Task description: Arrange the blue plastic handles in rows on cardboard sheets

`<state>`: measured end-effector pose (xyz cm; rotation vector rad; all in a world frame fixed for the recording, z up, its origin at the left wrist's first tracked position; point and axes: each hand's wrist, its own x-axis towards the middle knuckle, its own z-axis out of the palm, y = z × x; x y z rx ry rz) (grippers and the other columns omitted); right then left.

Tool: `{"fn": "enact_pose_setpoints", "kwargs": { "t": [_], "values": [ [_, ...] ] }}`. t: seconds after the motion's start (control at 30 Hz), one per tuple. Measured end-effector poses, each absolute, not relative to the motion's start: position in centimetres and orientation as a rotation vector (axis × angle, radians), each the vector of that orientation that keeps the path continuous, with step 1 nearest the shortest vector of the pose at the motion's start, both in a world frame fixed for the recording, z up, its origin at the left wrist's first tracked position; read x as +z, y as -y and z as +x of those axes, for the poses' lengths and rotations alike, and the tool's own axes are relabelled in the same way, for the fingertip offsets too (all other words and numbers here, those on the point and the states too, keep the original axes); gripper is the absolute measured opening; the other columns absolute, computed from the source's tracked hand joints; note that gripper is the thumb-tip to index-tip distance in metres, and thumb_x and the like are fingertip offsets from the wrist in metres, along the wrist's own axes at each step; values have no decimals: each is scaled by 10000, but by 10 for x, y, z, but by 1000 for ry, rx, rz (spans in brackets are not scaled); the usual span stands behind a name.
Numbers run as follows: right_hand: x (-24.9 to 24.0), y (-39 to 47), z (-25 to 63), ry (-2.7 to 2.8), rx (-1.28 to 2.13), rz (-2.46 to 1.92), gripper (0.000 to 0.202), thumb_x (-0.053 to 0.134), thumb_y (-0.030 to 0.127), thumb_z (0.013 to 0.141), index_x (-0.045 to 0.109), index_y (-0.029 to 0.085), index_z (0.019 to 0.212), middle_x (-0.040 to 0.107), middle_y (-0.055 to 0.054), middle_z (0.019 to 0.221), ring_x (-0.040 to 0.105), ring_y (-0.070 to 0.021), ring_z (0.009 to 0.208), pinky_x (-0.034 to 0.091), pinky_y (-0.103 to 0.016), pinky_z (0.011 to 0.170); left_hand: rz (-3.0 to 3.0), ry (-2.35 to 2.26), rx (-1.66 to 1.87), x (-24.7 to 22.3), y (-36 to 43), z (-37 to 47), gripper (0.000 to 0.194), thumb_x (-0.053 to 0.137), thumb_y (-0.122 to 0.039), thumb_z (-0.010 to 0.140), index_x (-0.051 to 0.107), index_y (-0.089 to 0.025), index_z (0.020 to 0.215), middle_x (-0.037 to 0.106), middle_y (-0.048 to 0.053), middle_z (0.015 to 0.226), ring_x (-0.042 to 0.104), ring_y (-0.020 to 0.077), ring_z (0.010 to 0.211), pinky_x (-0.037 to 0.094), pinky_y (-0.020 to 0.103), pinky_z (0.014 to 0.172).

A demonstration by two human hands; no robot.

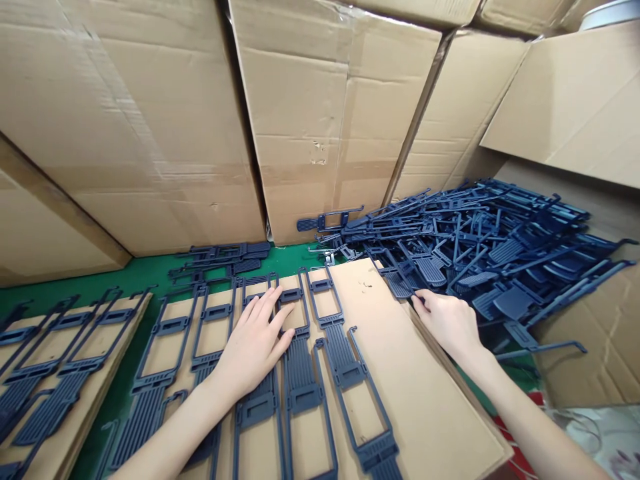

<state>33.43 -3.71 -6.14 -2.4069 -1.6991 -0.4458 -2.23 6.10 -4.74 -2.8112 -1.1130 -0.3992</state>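
My left hand lies with fingers spread over a row of dark blue plastic frames with ribbed paddle ends. The frames lie side by side on a cardboard sheet, and my fingertips touch one of them. At the sheet's right edge my right hand is closed, thumb and finger pinching the end of a dark blue plastic frame. That frame lies at the near edge of a large tangled pile of the same pieces. Part of its end is hidden by my fingers.
Large cardboard boxes stand behind the green table surface. An open carton borders the pile on the right. Another cardboard sheet with frames lies at left. Several loose frames lie near the boxes.
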Motion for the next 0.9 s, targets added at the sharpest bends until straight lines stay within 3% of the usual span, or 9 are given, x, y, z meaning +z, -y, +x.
{"fn": "enact_pose_setpoints", "kwargs": {
  "t": [0.17, 0.4, 0.6, 0.9],
  "values": [
    [-51, 30, 335, 1568, -512, -1991, 308, 475, 365, 920, 696, 152, 894, 558, 13, 511, 540, -137, 472, 345, -253, 528, -2825, 1121, -411, -48, -62, -23, 408, 387, -385, 969, 550, -196, 1292, 383, 151, 1503, 364, 322, 1387, 327, 540, 1115],
    [8, 31, 306, 1589, -225, -1745, 292, 521, 386, 888, 558, 203, 663, 422, 60, 491, 388, -85, 426, 337, -227, 494, -2833, 1134, -470, -50, -61, -22, 400, 388, -382, 969, 563, -200, 1279, 386, 139, 1503, 359, 318, 1389, 317, 540, 1121],
    [1, 34, 281, 1809, -155, -1895, 365, 541, 376, 835, 454, 211, 521, 465, 38, 451, 430, -106, 433, 304, -249, 514, -2837, 1127, -419, -48, -59, -21, 401, 394, -367, 972, 564, -180, 1283, 386, 159, 1501, 324, 318, 1410, 304, 531, 1131],
    [-36, 23, 267, 1967, 34, -2035, 326, 553, 362, 849, 436, 216, 582, 493, 38, 493, 490, -131, 485, 258, -242, 498, -2846, 1126, -417, -47, -59, -20, 399, 390, -367, 973, 561, -181, 1281, 381, 159, 1504, 310, 313, 1418, 289, 529, 1139]
  ]
}}
